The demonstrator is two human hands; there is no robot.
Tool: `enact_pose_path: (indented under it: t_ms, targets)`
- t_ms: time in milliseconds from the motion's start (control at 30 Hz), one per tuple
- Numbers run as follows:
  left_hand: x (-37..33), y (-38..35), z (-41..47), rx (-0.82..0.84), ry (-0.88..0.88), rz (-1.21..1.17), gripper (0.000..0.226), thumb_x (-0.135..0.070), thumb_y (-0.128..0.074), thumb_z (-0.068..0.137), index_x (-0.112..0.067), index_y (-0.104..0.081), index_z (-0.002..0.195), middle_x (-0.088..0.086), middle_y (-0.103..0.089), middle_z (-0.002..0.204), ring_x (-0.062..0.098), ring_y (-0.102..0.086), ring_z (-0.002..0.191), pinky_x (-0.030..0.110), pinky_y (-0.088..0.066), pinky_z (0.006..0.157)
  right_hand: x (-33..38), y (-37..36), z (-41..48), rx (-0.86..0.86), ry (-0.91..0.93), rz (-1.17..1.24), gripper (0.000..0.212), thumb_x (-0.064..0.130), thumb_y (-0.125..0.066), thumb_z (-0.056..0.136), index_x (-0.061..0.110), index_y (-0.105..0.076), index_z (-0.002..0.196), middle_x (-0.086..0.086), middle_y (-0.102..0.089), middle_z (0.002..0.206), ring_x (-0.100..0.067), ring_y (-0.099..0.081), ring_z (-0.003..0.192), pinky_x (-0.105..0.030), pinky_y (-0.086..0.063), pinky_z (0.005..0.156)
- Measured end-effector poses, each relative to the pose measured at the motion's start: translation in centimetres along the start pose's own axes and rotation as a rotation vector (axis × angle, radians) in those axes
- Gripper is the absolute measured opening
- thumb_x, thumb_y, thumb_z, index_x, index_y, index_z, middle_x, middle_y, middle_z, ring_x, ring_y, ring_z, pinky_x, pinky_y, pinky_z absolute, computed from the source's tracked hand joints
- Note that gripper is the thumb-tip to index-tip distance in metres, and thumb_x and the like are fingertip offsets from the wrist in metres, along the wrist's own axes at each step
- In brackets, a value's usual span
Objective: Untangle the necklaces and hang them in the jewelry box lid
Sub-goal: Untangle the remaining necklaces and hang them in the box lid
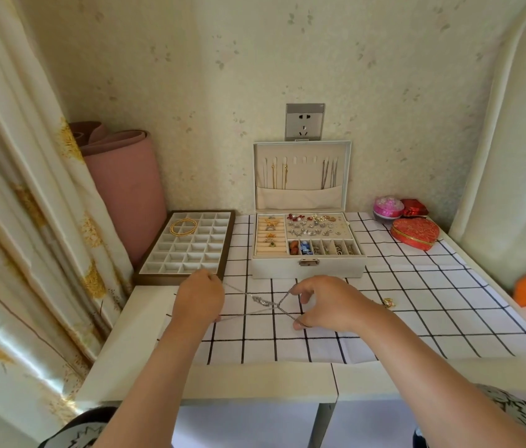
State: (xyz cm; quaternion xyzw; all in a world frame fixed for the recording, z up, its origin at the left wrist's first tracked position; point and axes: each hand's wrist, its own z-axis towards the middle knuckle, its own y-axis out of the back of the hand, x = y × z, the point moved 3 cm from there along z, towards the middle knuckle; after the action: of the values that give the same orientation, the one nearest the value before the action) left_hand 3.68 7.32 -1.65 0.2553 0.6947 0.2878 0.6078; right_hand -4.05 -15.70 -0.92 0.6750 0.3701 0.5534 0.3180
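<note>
Silver necklace chains (263, 301) cross in an X just above the checked cloth, stretched between my two hands, with a knot and pendant near the middle. My left hand (198, 297) grips the chain ends on the left. My right hand (323, 302) pinches the strands on the right between thumb and fingers. Behind them stands the white jewelry box (308, 270), its lid (302, 147) upright against the wall. Gold chains hang on the lid's left hooks and silver ones on its right hooks; the middle hooks are bare.
A brown compartment tray (158, 273) holding a gold necklace (183, 226) lies at the left. A small gold piece (388, 302) lies right of my right hand. A red heart box (415, 233) and small pink and red containers sit at the back right. A curtain hangs left.
</note>
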Motion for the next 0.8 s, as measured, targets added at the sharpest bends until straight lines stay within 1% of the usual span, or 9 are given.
enact_pose_path:
  t_ms: [67, 200, 300, 333, 400, 467, 533, 667, 800]
  targets:
    - [0.0, -0.5, 0.0, 0.010, -0.043, 0.229, 0.028, -0.019, -0.040, 0.102, -0.005, -0.062, 0.109, 0.012, -0.069, 0.101, 0.025, -0.067, 0.087, 0.034, -0.054, 0.073, 0.2, -0.2, -0.1, 0.027, 0.024, -0.029, 0.077, 0.040, -0.086, 0.069, 0.034, -0.053, 0.138, 0.018, -0.058, 0.112, -0.009, -0.055, 0.106, -0.030, -0.048, 0.093]
    - [-0.3, -0.9, -1.2, 0.012, -0.033, 0.587, 0.019, -0.016, -0.050, 0.098, -0.014, -0.064, 0.111, 0.004, -0.065, 0.107, 0.019, -0.059, 0.092, 0.028, -0.044, 0.071, 0.6, -0.4, -0.3, 0.061, 0.055, -0.049, 0.082, 0.043, -0.086, 0.069, 0.034, -0.049, 0.142, 0.018, -0.060, 0.115, -0.010, -0.055, 0.109, -0.032, -0.048, 0.095]
    - [-1.2, -1.3, -1.8, -0.038, -0.262, 0.756, 0.027, -0.017, -0.056, 0.094, -0.021, -0.061, 0.119, 0.001, -0.060, 0.115, 0.019, -0.055, 0.108, 0.029, -0.046, 0.086, 0.7, -0.5, -0.3, 0.063, 0.070, -0.033, 0.086, 0.043, -0.086, 0.068, 0.035, -0.047, 0.144, 0.018, -0.059, 0.115, -0.011, -0.054, 0.110, -0.034, -0.048, 0.096]
    - [-1.6, -1.8, -1.9, -0.031, -0.382, 0.729, 0.032, -0.016, -0.057, 0.093, -0.024, -0.061, 0.124, -0.001, -0.059, 0.120, 0.019, -0.052, 0.114, 0.030, -0.045, 0.095, 0.8, -0.4, -0.3, 0.062, 0.073, -0.027, 0.086, 0.043, -0.086, 0.068, 0.036, -0.046, 0.144, 0.018, -0.059, 0.115, -0.011, -0.054, 0.109, -0.034, -0.048, 0.096]
    - [-2.2, -2.9, -2.3, 0.133, -0.546, 0.523, 0.038, -0.015, -0.058, 0.094, -0.031, -0.061, 0.128, -0.006, -0.057, 0.126, 0.016, -0.049, 0.122, 0.032, -0.040, 0.106, 0.9, -0.3, -0.3, 0.055, 0.084, -0.017, 0.086, 0.043, -0.087, 0.068, 0.038, -0.046, 0.143, 0.019, -0.058, 0.114, -0.010, -0.054, 0.108, -0.033, -0.048, 0.097]
    - [-2.7, -4.0, -3.0, 0.357, -0.528, 0.258, 0.036, -0.015, -0.058, 0.095, -0.035, -0.065, 0.125, -0.010, -0.060, 0.127, 0.010, -0.052, 0.121, 0.030, -0.041, 0.107, 0.9, -0.2, -0.2, 0.038, 0.099, 0.010, 0.085, 0.042, -0.087, 0.066, 0.038, -0.047, 0.141, 0.020, -0.058, 0.113, -0.009, -0.055, 0.109, -0.032, -0.047, 0.098]
    - [-2.9, -4.6, -3.4, 0.461, -0.503, 0.106, 0.030, -0.020, -0.059, 0.095, -0.035, -0.069, 0.120, -0.014, -0.066, 0.120, 0.003, -0.058, 0.113, 0.026, -0.045, 0.101, 0.9, -0.1, -0.2, 0.020, 0.108, 0.054, 0.086, 0.041, -0.089, 0.065, 0.038, -0.048, 0.141, 0.021, -0.058, 0.112, -0.006, -0.055, 0.109, -0.030, -0.046, 0.098]
    - [-3.2, -3.8, -3.3, 0.459, -0.478, -0.064, 0.015, -0.021, -0.069, 0.091, -0.031, -0.077, 0.098, -0.017, -0.073, 0.092, -0.006, -0.063, 0.085, 0.015, -0.045, 0.082, 0.7, 0.3, -0.2, -0.006, 0.118, 0.101, 0.084, 0.040, -0.090, 0.065, 0.041, -0.049, 0.139, 0.023, -0.059, 0.110, -0.004, -0.054, 0.109, -0.027, -0.045, 0.098]
    - [-3.5, -2.5, -3.0, 0.411, -0.465, -0.117, 0.014, -0.025, -0.072, 0.089, -0.037, -0.076, 0.082, -0.015, -0.074, 0.084, -0.001, -0.065, 0.080, 0.014, -0.047, 0.076, 0.1, 0.6, 0.0, -0.028, 0.107, 0.097, 0.081, 0.041, -0.090, 0.064, 0.042, -0.052, 0.135, 0.023, -0.060, 0.106, -0.002, -0.052, 0.112, -0.028, -0.044, 0.100]
